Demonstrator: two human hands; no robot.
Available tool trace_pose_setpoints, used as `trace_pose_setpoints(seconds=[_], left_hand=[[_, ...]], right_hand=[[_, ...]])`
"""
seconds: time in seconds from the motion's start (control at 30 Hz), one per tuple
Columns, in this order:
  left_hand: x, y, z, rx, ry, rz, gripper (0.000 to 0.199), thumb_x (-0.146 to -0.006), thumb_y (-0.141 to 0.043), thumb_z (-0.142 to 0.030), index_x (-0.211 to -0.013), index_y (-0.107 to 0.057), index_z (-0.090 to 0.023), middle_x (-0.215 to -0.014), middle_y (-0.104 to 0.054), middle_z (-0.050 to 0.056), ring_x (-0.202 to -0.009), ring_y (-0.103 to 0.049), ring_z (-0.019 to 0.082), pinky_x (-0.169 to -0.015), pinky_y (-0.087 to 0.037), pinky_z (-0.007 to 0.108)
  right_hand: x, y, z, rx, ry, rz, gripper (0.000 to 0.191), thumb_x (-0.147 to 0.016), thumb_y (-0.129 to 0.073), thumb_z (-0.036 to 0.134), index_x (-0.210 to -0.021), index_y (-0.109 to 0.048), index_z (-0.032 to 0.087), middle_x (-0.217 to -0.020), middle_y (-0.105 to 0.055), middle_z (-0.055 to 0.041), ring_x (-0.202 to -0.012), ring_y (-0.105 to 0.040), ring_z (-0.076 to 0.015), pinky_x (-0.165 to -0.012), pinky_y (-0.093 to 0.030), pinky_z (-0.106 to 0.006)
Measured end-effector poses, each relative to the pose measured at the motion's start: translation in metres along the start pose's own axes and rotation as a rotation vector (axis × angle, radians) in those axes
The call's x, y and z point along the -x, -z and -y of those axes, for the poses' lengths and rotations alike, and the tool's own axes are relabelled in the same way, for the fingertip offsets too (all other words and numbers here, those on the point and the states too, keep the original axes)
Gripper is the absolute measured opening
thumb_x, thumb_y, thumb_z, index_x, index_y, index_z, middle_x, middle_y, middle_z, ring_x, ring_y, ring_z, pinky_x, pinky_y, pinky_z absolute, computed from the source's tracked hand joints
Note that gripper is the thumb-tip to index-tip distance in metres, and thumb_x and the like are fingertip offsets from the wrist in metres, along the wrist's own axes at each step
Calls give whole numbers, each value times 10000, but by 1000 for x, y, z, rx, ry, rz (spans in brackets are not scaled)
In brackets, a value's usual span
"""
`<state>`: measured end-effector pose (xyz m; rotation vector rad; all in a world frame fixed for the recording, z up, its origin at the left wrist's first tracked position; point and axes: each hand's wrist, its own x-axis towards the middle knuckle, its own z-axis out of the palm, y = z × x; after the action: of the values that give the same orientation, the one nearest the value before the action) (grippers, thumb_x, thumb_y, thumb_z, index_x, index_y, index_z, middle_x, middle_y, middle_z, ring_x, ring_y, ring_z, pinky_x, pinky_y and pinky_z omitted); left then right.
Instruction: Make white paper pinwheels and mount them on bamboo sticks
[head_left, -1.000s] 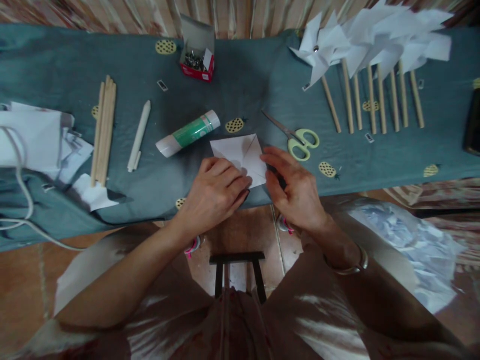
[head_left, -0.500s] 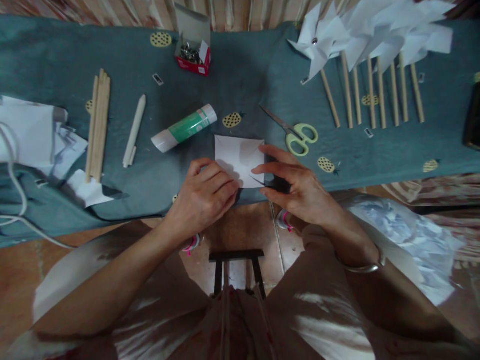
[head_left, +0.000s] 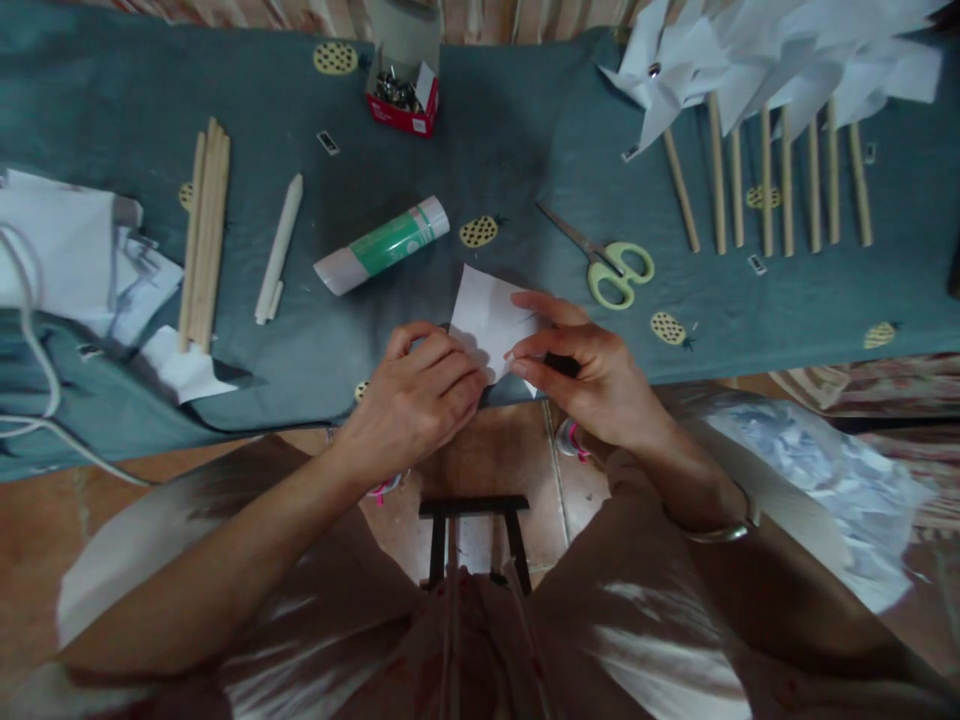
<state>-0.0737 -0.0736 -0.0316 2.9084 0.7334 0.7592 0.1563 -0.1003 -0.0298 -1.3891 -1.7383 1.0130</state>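
Note:
A white paper square [head_left: 486, 315] with slits lies turned at an angle near the table's front edge. My left hand [head_left: 429, 392] is closed over its lower left part, the fingertips curled onto the sheet. My right hand [head_left: 589, 365] pinches a flap of the paper between thumb and fingers on the right side, with the index finger stretched over the upper edge. Just beyond the paper lie a green and white glue stick [head_left: 382, 246] and scissors with light green handles [head_left: 613, 268].
Finished paper pinwheels on wooden sticks [head_left: 766, 190] lie at the back right. A red box of metal pins [head_left: 403, 105] stands at the back. To the left are a white pen [head_left: 280, 250], wooden sticks [head_left: 204, 240], paper sheets [head_left: 67, 245] and a white cable [head_left: 45, 370].
The paper has turned clockwise from lying square, and my right fingers have closed on its flap. My left hand stays on the paper. The whole view has shifted slightly.

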Motion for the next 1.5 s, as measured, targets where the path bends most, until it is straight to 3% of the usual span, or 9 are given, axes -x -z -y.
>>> trace_pose_setpoints(seconds=[0.17,0.33,0.47,0.77,1.5], left_hand=[[-2,0,-3,36,35,-32,112,-986,-563,-179,-1081,-622,-192,-978,-761,14,-923,-660,186,-885,-497,385],[-4,0,-5,56,-16,-46,188,-1003,-558,-185,-1183,-610,-172,-996,-767,32,-918,-662,199,-830,-488,380],[-4,-2,-4,54,-33,-26,157,-985,-601,-186,-1128,-637,-131,-1012,-767,48,-954,-648,220,-829,-476,388],[-1,-6,-3,73,5,-20,148,-994,-578,-191,-1101,-676,-163,-1016,-761,61,-979,-640,225,-816,-475,395],[0,-8,-3,154,60,-5,156,-984,-579,-179,-1097,-686,-172,-1017,-754,79,-1005,-658,235,-851,-497,406]], right_hand=[[0,-7,2,124,29,-77,64,-849,-695,224,-829,-745,259,-1405,-638,-54,-1304,-601,-272,-1117,-478,-514],[-1,-12,6,213,24,-112,101,-827,-667,173,-775,-720,242,-1387,-648,-67,-1305,-600,-295,-1101,-490,-555],[-2,-15,8,239,21,-145,109,-816,-663,164,-741,-699,235,-1361,-662,-76,-1275,-618,-294,-1087,-505,-548],[-3,-20,8,284,49,-187,111,-816,-662,152,-736,-665,229,-1326,-678,-106,-1259,-626,-300,-1071,-514,-553],[-4,-19,9,286,31,-171,124,-850,-637,174,-753,-666,245,-1330,-675,-85,-1287,-598,-308,-1118,-474,-588]])
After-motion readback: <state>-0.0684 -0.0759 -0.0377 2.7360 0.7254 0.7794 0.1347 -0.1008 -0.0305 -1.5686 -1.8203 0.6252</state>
